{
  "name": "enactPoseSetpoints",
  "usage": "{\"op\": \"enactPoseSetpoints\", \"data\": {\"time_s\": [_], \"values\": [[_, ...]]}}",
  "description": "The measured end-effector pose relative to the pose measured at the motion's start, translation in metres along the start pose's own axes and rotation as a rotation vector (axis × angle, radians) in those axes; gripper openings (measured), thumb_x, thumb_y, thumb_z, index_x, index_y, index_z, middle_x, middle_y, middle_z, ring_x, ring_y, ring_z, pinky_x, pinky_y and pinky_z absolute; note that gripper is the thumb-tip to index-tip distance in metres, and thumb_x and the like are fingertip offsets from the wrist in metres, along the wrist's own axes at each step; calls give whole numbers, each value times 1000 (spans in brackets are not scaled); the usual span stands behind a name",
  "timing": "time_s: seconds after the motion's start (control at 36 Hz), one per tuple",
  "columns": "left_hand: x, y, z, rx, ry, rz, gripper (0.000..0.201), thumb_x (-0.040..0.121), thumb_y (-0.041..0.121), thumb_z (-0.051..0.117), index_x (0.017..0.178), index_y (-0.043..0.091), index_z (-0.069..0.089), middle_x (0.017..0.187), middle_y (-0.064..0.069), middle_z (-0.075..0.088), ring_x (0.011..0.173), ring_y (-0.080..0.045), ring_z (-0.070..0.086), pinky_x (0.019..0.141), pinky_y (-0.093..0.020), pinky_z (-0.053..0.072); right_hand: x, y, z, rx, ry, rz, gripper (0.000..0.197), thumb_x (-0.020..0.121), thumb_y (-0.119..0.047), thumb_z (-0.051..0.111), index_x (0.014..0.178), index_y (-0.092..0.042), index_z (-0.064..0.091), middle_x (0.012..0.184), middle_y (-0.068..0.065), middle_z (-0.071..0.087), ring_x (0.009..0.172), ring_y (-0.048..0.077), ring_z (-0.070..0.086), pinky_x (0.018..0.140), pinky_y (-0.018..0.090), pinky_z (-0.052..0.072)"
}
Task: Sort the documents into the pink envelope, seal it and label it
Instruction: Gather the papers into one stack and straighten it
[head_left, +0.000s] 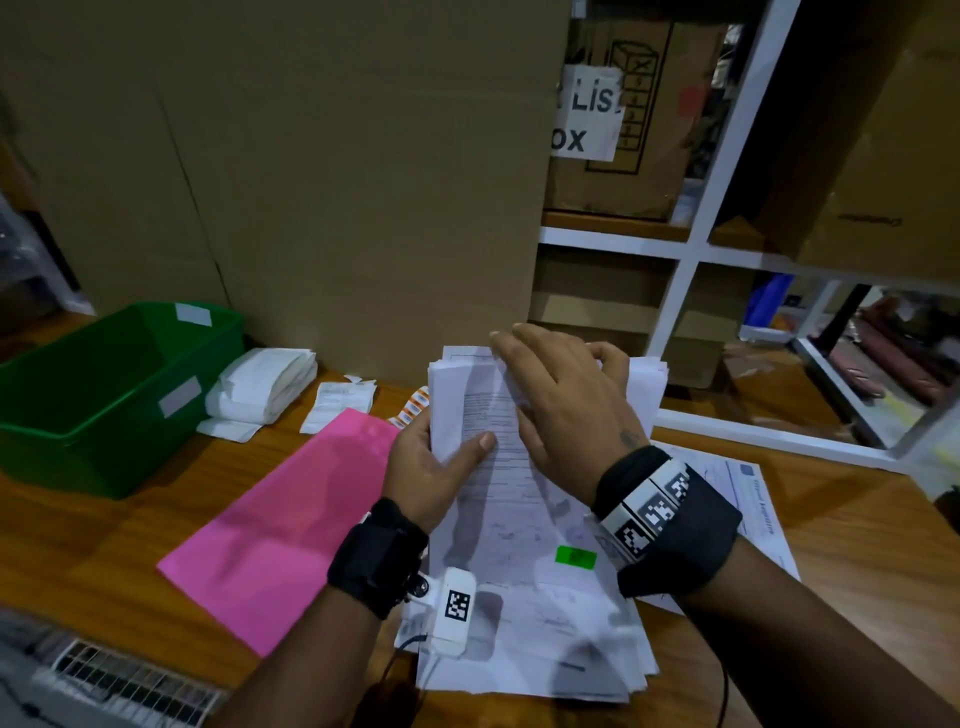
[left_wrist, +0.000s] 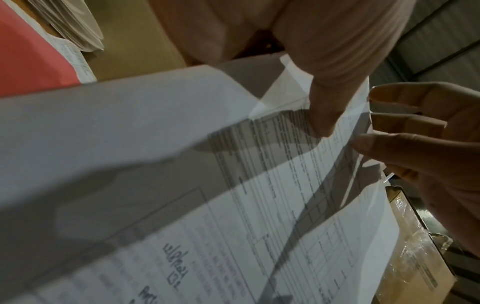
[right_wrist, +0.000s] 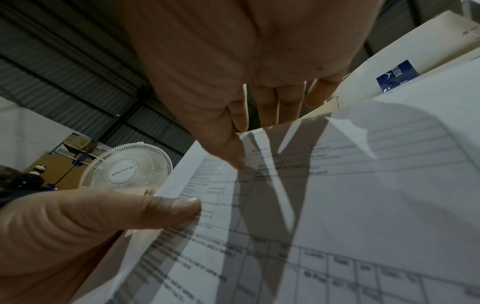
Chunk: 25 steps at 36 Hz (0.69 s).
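The left hand (head_left: 434, 467) grips the left edge of the documents (head_left: 519, 587), thumb on top, fingers hidden beneath. The right hand (head_left: 566, 410) pinches the sheets' far edge; its fingertips are partly hidden behind paper. The print is too blurred to read. The pink envelope (head_left: 291, 519) lies flat just left, partly under the stack. Farther left sit a green bin (head_left: 104, 395) and folded white papers (head_left: 265, 384); a cardboard box (head_left: 311, 171) stands behind.
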<state>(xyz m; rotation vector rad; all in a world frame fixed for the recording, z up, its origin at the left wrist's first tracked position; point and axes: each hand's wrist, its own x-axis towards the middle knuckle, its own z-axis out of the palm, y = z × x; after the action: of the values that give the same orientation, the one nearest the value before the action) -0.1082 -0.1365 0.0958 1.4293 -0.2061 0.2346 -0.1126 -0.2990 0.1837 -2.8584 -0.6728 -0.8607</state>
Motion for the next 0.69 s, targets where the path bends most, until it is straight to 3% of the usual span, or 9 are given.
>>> {"op": "enactPoseSetpoints", "data": {"time_s": [0.22, 0.33, 0.44, 0.58, 0.69], "values": [[0, -1, -1, 33, 14, -34, 41, 80, 27, 77, 118, 15, 65, 107, 1, 77, 98, -15, 74, 78, -30, 61, -2, -2, 1, -43, 168, -40, 68, 71, -23, 81, 134, -22, 55, 143, 11, 46, 129, 30, 40, 93, 47, 35], [-1, 0, 0, 13, 13, -48, 29, 85, 19, 75, 112, 20, 65, 103, 3, 76, 95, -12, 74, 72, -23, 59, -3, -3, 2, 14, 212, -41, 64, 71, -25, 81, 131, -18, 56, 127, 10, 53, 115, 28, 48, 86, 43, 38], [0, 0, 0, -5, 7, -50, 28, 86, 18, 74, 112, 19, 64, 101, 5, 77, 95, -12, 74, 72, -23, 59, -2, -2, 2, 26, 183, -43, 51, 73, -26, 78, 120, -16, 61, 114, 7, 58, 106, 26, 53, 84, 41, 38], [0, 0, -1, -14, -8, -67, 41, 81, 27, 74, 118, 16, 62, 108, 1, 76, 100, -15, 73, 75, -27, 60, 1, 0, 1, 7, 132, -16, 43, 77, -30, 76, 116, -19, 61, 109, 3, 58, 102, 24, 52, 84, 40, 35], [0, -1, -2, 13, -10, -64, 28, 87, 18, 74, 113, 18, 64, 103, 5, 77, 97, -14, 73, 73, -25, 59, 5, 3, -2, 44, 138, -8, 28, 79, -29, 73, 104, -23, 62, 101, -1, 52, 96, 21, 47, 81, 38, 33]]}}
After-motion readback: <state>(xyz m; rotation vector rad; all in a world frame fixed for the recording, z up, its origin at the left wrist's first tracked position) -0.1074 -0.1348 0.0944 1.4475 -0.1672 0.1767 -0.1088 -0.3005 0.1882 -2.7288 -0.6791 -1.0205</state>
